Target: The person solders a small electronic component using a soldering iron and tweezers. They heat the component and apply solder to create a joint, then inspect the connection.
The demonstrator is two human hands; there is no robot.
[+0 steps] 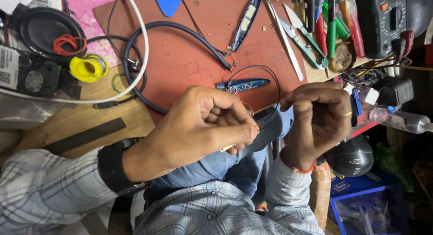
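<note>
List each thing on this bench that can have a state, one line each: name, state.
Left hand: closed, pinching thin red wire.
Right hand: closed; contents hidden.
Blue circuit board: bare, out of casing.
Casing half: open, lying separately.
Scissors: closed.

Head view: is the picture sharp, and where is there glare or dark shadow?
Head view: the left hand and right hand are fairly sharp; the red mat is evenly lit; slight glare on the clear bottle; the lower right corner under the bench is dark.
</note>
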